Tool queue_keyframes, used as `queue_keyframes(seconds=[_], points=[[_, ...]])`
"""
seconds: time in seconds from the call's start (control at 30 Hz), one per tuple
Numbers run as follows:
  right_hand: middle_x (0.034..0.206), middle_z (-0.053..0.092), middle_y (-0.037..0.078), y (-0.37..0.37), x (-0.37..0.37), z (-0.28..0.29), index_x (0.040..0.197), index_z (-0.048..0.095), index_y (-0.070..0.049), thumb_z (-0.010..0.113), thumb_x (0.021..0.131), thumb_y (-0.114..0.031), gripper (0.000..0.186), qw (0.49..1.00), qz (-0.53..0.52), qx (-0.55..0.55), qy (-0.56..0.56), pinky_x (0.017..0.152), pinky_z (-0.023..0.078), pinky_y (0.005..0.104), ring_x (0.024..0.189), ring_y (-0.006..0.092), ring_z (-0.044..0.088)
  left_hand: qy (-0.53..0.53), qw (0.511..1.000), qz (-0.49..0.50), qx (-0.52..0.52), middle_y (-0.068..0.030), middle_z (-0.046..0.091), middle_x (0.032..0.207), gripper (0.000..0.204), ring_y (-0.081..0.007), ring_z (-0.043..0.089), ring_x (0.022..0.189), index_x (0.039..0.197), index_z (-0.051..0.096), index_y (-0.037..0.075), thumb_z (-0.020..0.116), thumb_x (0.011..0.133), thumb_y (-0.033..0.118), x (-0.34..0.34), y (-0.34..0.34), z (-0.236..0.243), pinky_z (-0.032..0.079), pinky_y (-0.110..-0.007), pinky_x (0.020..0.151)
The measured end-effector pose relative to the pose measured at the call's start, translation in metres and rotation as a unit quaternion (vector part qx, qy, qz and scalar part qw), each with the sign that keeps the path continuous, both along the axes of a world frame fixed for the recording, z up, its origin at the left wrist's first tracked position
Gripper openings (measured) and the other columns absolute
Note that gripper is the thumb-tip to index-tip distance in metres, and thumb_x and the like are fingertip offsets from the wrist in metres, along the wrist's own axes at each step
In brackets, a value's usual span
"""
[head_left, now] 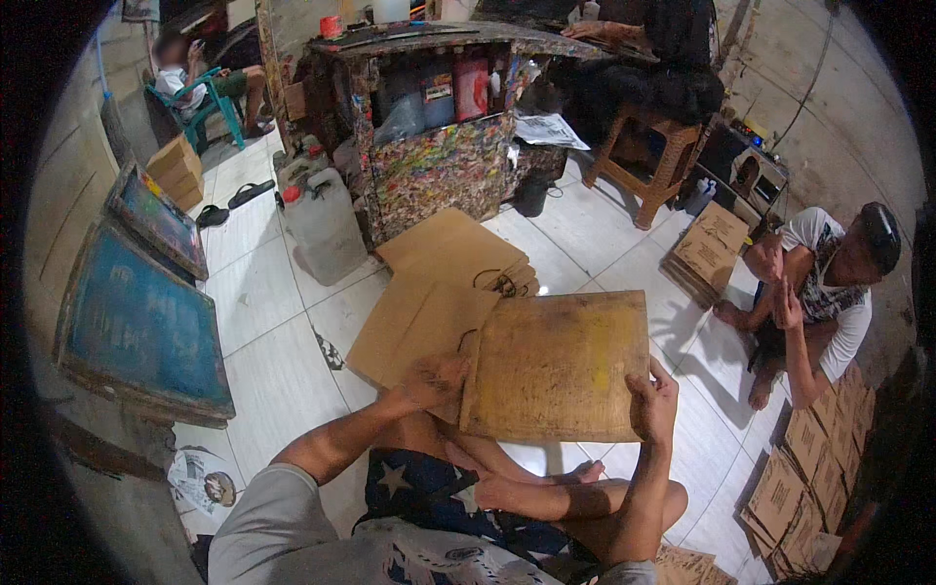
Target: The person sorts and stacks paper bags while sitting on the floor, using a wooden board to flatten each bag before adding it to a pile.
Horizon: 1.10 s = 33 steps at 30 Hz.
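Note:
A square, stained wooden board (558, 367) is held over my crossed legs. My right hand (653, 402) grips its right edge, with the thumb on top and fingers reaching round the side. At the board's left edge is my left hand (439, 382), over brown cardboard. Its fingers are blurred and partly hidden, so what they hold does not show. Flat brown cardboard sheets (419, 317) lie on the floor beyond that hand, some tucked behind the board. A dark cord or strap (505, 283) rests on the sheets' right end.
Blue-meshed frames (141, 327) lean at the left. A plastic jerrycan (325, 224) stands before a paint-crusted bench (439, 180). At the right, another person (824, 292) sits on the floor beside stacked printed cardboard (804, 478). A brown stool (648, 161) is farther back; someone sits far left.

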State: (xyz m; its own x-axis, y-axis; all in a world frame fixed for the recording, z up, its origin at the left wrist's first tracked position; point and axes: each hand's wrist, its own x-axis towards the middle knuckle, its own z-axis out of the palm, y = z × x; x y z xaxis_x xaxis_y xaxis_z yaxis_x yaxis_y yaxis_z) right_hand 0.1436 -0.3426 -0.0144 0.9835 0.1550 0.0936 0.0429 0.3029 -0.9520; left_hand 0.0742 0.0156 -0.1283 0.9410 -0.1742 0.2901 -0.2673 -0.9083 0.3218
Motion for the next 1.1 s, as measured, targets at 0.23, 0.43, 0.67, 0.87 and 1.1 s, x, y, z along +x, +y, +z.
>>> queue_keyframes(seconds=[0.23, 0.43, 0.67, 0.87, 1.1], points=[[0.105, 0.065, 0.014, -0.018, -0.005, -0.041, 0.123, 0.052, 0.012, 0.057, 0.082, 0.005, 0.042, 0.999, -0.008, -0.016, 0.044, 0.074, 0.05, 0.025, 0.083, 0.0156, 0.063, -0.021, 0.955, -0.091, 0.281, -0.0114, 0.061, 0.102, 0.041, -0.027, 0.059, 0.097, 0.124, 0.051, 0.005, 0.049, 0.085, 0.019, -0.01, -0.006, -0.041, 0.048, -0.042, 0.069], [0.104, 0.065, 0.013, -0.023, -0.012, -0.039, 0.123, 0.052, 0.012, 0.058, 0.083, 0.003, 0.042, 0.996, -0.041, -0.029, 0.072, 0.074, 0.05, 0.0262, 0.084, 0.0166, 0.063, -0.073, 0.955, -0.12, 0.261, -0.008, 0.059, 0.096, 0.038, -0.0248, 0.057, 0.088, 0.116, 0.054, 0.007, 0.051, 0.08, 0.019, -0.007, -0.018, -0.032, 0.047, -0.038, 0.063], [0.101, 0.067, 0.011, -0.036, -0.044, -0.038, 0.124, 0.053, 0.009, 0.057, 0.085, 0.001, 0.04, 0.994, -0.066, -0.054, 0.071, 0.07, 0.049, 0.0232, 0.081, 0.0127, 0.063, -0.144, 0.953, -0.117, 0.24, -0.0071, 0.056, 0.088, 0.039, -0.0226, 0.052, 0.079, 0.112, 0.057, 0.006, 0.053, 0.076, 0.02, -0.014, -0.005, -0.026, 0.046, -0.039, 0.061], [0.102, 0.066, 0.013, -0.042, -0.043, -0.045, 0.124, 0.051, 0.012, 0.058, 0.084, 0.003, 0.041, 0.995, -0.095, -0.002, 0.034, 0.075, 0.049, 0.0243, 0.083, 0.0142, 0.062, -0.23, 0.919, -0.141, 0.287, -0.0101, 0.058, 0.1, 0.043, -0.0252, 0.056, 0.089, 0.116, 0.056, 0.003, 0.054, 0.076, 0.019, -0.016, -0.016, -0.005, 0.047, -0.039, 0.063], [0.105, 0.065, 0.012, -0.055, -0.027, -0.047, 0.124, 0.051, 0.012, 0.061, 0.085, -0.003, 0.044, 0.994, -0.055, -0.054, 0.082, 0.077, 0.05, 0.0254, 0.085, 0.0136, 0.061, -0.043, 0.954, -0.106, 0.276, -0.01, 0.059, 0.104, 0.043, -0.0258, 0.056, 0.091, 0.117, 0.056, 0.006, 0.057, 0.075, 0.017, -0.017, -0.022, -0.04, 0.048, -0.042, 0.064]])
